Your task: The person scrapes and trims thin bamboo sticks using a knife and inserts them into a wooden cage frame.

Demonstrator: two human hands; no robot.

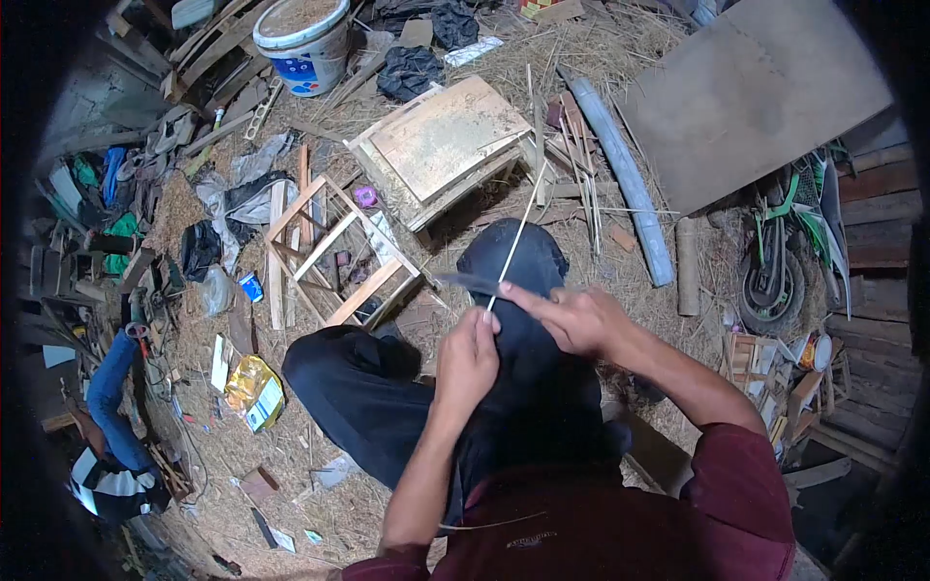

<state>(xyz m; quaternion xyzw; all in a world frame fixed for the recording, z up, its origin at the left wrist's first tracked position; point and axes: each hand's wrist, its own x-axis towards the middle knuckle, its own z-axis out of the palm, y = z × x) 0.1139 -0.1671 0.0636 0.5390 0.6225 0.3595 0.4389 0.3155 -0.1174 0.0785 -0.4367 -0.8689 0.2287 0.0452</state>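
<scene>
My left hand (pixel 468 363) is closed around the lower end of a thin pale wooden stick (pixel 521 225), which slants up and right past my knee. In my right hand (pixel 581 320) is a knife (pixel 469 283), its blade pointing left and lying across the stick just above my left hand. The right index finger stretches along the knife toward the stick; the handle is hidden in the palm. Both hands are above my dark-trousered knee (pixel 513 254). Beyond the knee stands a low wooden bench (pixel 450 136), dusted with shavings.
A wooden frame (pixel 341 225) lies left of the bench. Behind it stands a white bucket (pixel 308 48). To the right are a long grey-blue roll (pixel 620 174), a large board (pixel 756 97) and a motorbike wheel (pixel 772 286). A yellow packet (pixel 254 385) lies on the straw-strewn floor.
</scene>
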